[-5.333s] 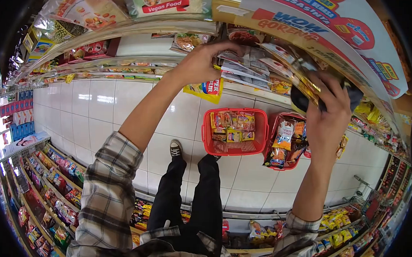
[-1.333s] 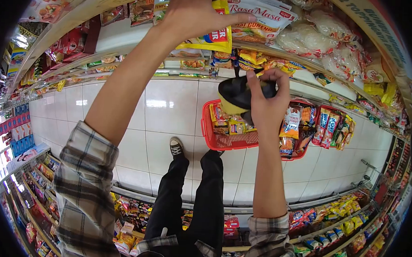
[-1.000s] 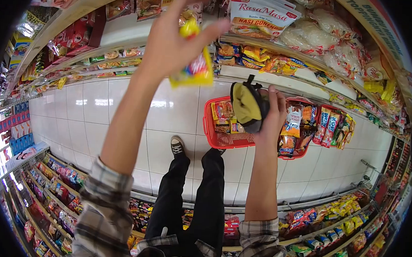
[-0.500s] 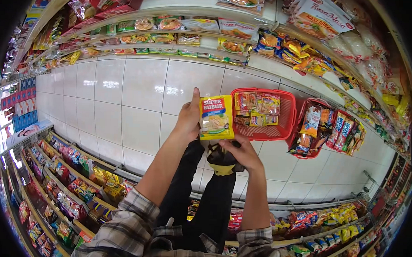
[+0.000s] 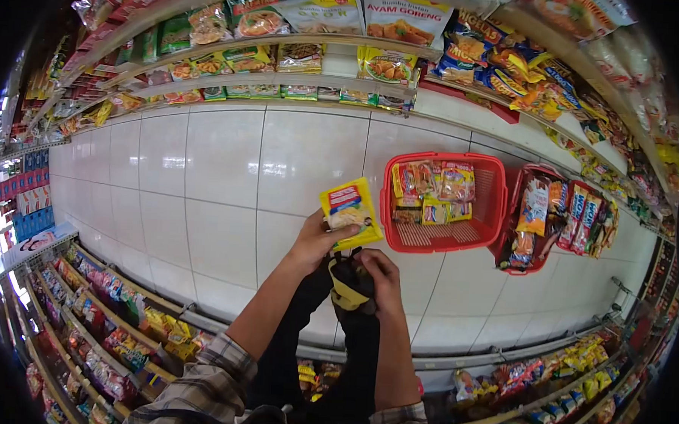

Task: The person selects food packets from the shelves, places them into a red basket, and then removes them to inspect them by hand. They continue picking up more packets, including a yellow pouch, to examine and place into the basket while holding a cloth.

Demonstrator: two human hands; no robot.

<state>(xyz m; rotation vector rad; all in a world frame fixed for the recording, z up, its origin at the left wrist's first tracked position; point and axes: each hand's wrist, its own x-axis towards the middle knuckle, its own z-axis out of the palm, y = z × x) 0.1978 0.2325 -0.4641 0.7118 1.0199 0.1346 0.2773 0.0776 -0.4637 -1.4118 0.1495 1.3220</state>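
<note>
In the head view, my left hand (image 5: 318, 240) grips a yellow packet of instant porridge (image 5: 348, 205), thumb across its front and fingers behind it. The packet tilts over the floor, left of the red basket. Just below it, my right hand (image 5: 380, 277) has curled fingers at the upper edge of a dark and yellow item (image 5: 349, 294), perhaps a pouch, in front of my legs. Its exact kind cannot be made out. A red basket (image 5: 446, 245) on the floor holds several small packets (image 5: 434, 187) against its far side.
Right of the basket, a second red basket (image 5: 513, 269) is filled with snack packets (image 5: 534, 205). Shelves of seasoning and noodle packets (image 5: 405, 19) line the far side of the tiled floor (image 5: 220, 169). More snack shelves (image 5: 134, 309) run behind and beside my legs.
The packet has tilted and my left thumb has moved onto its front. My right hand has left the packet's lower edge for the dark and yellow item. The camera view has shifted.
</note>
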